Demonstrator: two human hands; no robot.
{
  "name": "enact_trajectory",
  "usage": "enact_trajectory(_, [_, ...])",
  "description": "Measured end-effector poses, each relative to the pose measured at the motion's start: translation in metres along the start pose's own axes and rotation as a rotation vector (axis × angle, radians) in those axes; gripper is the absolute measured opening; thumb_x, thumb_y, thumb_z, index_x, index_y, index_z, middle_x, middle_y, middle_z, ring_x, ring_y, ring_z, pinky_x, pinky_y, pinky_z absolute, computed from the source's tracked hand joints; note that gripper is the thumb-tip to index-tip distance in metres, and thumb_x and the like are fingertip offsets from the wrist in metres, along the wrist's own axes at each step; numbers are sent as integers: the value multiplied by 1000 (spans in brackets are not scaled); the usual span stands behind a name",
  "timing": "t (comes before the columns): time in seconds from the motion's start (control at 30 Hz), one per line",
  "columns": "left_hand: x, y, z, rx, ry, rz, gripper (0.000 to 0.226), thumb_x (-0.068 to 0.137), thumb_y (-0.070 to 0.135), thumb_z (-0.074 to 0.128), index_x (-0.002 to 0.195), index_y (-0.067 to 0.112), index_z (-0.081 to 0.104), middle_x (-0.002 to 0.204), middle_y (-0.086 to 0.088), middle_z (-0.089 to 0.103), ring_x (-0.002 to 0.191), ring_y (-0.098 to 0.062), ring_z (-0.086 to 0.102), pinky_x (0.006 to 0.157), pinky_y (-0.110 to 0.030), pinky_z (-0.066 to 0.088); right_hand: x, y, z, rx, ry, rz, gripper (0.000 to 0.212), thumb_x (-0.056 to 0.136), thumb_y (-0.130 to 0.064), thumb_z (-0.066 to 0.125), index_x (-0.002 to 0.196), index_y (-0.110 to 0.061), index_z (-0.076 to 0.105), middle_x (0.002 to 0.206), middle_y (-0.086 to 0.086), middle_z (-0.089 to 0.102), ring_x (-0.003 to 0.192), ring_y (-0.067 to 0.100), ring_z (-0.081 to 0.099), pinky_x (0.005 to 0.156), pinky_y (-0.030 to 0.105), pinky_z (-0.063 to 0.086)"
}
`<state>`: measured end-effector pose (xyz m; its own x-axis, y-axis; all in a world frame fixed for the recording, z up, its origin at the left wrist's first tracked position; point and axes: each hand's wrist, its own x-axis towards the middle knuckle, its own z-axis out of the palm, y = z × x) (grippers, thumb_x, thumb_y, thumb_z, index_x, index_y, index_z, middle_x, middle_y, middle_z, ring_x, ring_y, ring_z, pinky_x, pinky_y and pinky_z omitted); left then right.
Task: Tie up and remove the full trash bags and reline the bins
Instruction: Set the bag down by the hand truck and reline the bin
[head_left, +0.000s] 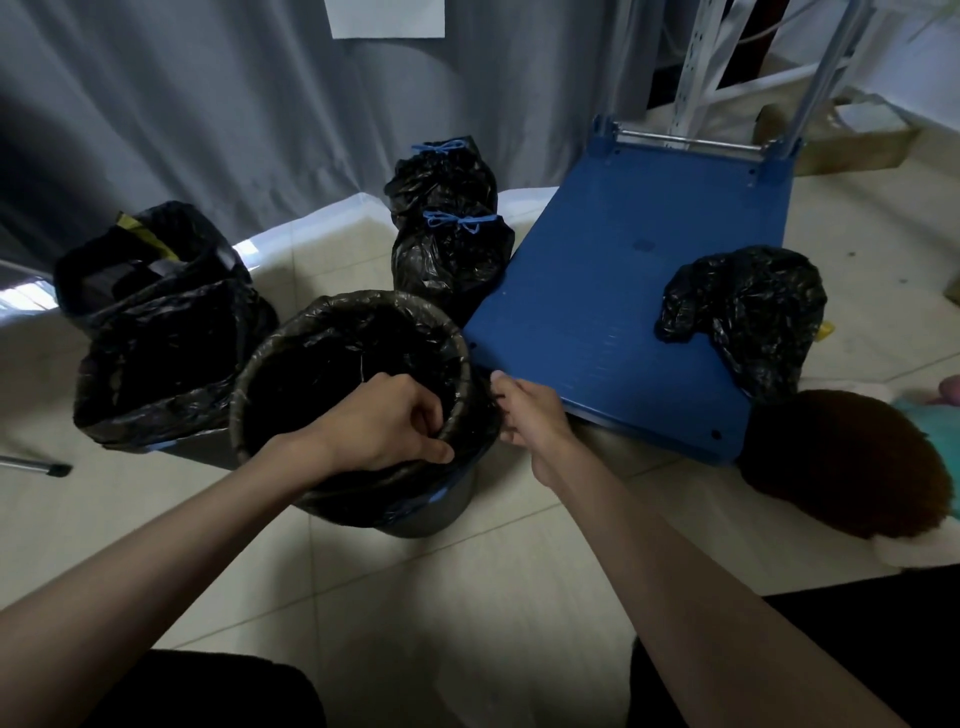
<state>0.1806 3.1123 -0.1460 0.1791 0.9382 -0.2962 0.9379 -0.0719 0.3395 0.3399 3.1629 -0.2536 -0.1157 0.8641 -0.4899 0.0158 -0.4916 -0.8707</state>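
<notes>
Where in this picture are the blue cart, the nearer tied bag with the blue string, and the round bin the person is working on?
blue cart (623, 291), head view, bare middle of its flat deck.
nearer tied bag (451, 260), head view, crinkled black side below the blue bow.
round bin (441, 512), head view, grey outer wall below the liner.

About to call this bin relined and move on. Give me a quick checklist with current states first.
1. Liner folded over the round bin's rim: ok.
2. Left hand gripping the liner at the near rim: ok.
3. Right hand pinching the liner outside the rim: ok.
4. Liner pushed down to the bin's bottom: cannot tell.
5. Two bags with blue ties tied: ok.
6. Left bin's bag tied: not ok, open.
</notes>
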Motion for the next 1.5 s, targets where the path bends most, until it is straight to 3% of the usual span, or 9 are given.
enact_trajectory(0.1, [-2, 3, 8, -46, 60, 8, 25, 77, 40, 79, 65, 26, 62, 64, 10, 66, 64, -2, 62, 68, -24, 50, -2, -12, 8, -150, 105, -202, 26, 92, -40, 60, 102, -19, 71, 101, -3, 72, 97, 14, 65, 89, 35, 53])
enact_trajectory(0.23, [-6, 3, 17, -130, 87, 66, 23, 90, 43, 65, 80, 23, 71, 72, 6, 68, 68, -6, 63, 72, -27, 51, -13, -34, 16, -180, 21, -313, 38, 92, -53, 56, 113, -21, 63, 106, -6, 66, 100, 10, 60, 89, 29, 48])
enact_trajectory(0.4, [0, -19, 2, -147, 36, 128, 25, 97, 31, 58, 115, 21, 72, 110, 1, 67, 104, -12, 62, 97, -25, 42, -10, -46, 17, -545, -1, -335, 27, 94, -20, 58, 121, -15, 57, 117, 6, 65, 114, 25, 57, 100, 38, 44])
enact_trajectory(0.57, [20, -70, -5, 269, -24, 28, 82, 75, 49, 78, 146, 26, 44, 157, -3, 28, 142, -25, 31, 116, -37, 28, -42, -65, 44, -949, 211, -968, 37, 93, -15, 51, 131, -17, 53, 128, 5, 53, 117, 24, 48, 97, 39, 41])
enact_trajectory(0.73, [29, -91, 9, 662, -362, -113, 108, 71, 78, 61, 157, 33, 13, 166, -2, -4, 152, -27, -6, 121, -50, -5, -45, -64, 62, -1812, -403, -504, 59, 99, -57, 28, 127, -18, 62, 134, 9, 58, 131, 26, 45, 121, 49, 5])
enact_trajectory(0.9, [14, -97, 13, 695, -470, -244, 82, 87, 74, 43, 149, 21, 39, 156, -3, 36, 148, -23, 22, 122, -49, -3, -40, -75, 60, -1986, -572, -265, 77, 97, -68, 16, 146, -16, 43, 154, 10, 38, 147, 24, 24, 121, 48, -8])
enact_trajectory(1.17, [-27, -82, -51, 207, -183, -176, 54, 72, 63, 73, 113, 28, 71, 118, 0, 65, 110, -24, 62, 87, -32, 51, -54, -120, 36, -1811, -467, -555, 55, 77, -73, 60, 98, -22, 62, 117, 3, 43, 115, 25, 37, 95, 41, 35])
enact_trajectory(1.37, [-67, -86, -59, 112, -186, -278, 126, 54, 69, 82, 154, 20, 24, 163, 0, -7, 150, -24, 3, 121, -44, 23, -62, -129, 31, -1826, -540, -420, 84, 55, -62, 85, 113, -18, 45, 132, 6, 29, 116, 28, 43, 93, 44, 49])
enact_trajectory(1.5, [-76, -81, -42, 155, -193, -318, 126, 59, 63, 83, 154, 11, 19, 160, -14, 7, 149, -30, 12, 120, -39, 24, -64, -126, 35, -1853, -521, -410, 91, 58, -57, 86, 127, -16, 43, 136, 7, 28, 124, 29, 35, 98, 48, 46])
